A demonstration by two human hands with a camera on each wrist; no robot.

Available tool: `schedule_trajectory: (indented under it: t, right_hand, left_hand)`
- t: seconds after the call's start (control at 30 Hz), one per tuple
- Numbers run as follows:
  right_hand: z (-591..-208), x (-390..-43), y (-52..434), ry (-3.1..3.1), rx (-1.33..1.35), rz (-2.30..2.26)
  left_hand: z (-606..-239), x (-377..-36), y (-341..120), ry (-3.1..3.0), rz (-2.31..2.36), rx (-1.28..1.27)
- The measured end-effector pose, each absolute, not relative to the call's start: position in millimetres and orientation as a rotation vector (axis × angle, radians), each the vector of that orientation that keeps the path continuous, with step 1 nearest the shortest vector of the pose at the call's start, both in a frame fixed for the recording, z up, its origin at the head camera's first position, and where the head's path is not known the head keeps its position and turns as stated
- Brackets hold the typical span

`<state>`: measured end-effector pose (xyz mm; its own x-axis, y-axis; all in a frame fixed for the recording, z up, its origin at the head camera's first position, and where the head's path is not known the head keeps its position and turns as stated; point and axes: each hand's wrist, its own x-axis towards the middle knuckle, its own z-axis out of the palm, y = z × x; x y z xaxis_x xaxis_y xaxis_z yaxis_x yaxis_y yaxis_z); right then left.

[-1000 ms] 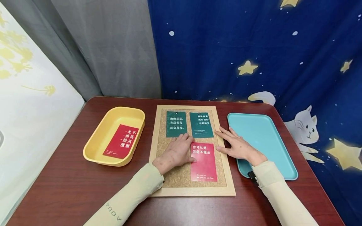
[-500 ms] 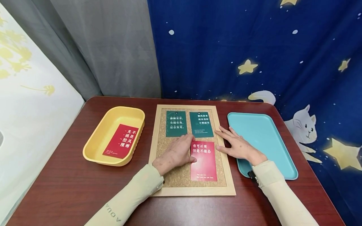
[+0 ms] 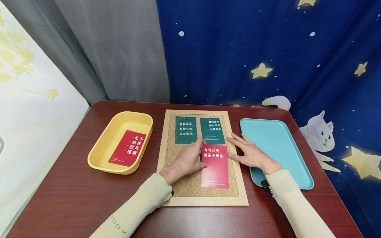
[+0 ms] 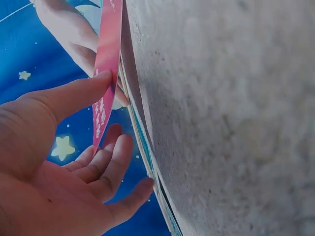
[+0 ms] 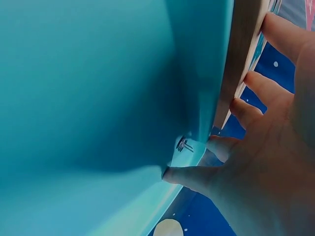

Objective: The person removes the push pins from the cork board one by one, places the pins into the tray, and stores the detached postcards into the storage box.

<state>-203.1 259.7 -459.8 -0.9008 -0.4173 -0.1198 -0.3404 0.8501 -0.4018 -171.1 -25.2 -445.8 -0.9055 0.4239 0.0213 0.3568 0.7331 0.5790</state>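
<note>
My left hand [image 3: 186,159] pinches the left side of a red card [image 3: 215,168] printed with white writing, over the lower right of the cork board [image 3: 184,188]. In the left wrist view the thumb presses the face of the card [image 4: 109,54], which stands off the cork at a slant. Fingers of that hand curl behind its top corner. My right hand [image 3: 251,154] lies with spread fingers on the board's right wooden frame. Two green cards, a left one [image 3: 186,130] and a right one [image 3: 212,130], hang side by side at the top, each with a dark pin.
To the left, a yellow basket [image 3: 99,155] holds another red card [image 3: 128,148]. A blue tray [image 3: 276,145] stands on the right, partly under my right forearm. Inside it, small dark pins [image 5: 183,144] show in the right wrist view. Curtains hang behind the table [image 3: 65,195].
The red card has slid a little up the board, its top edge now close under the right green card. My left hand shifted with it slightly; the right hand has stayed put.
</note>
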Motion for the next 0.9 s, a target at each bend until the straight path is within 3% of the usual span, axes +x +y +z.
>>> schedule_trajectory:
  t: [0.43, 0.9]
  right_hand:
    - [-461.6, -202.4, 259.4, 2.828, -0.587, -0.566]
    - [-460.9, -202.5, 259.2, 2.83, -0.587, -0.579]
  left_hand:
    - [-448.6, -173.9, -27.5, 2.601, 1.385, 0.63]
    - [-450.4, -175.8, -31.7, 2.483, 1.596, 0.604]
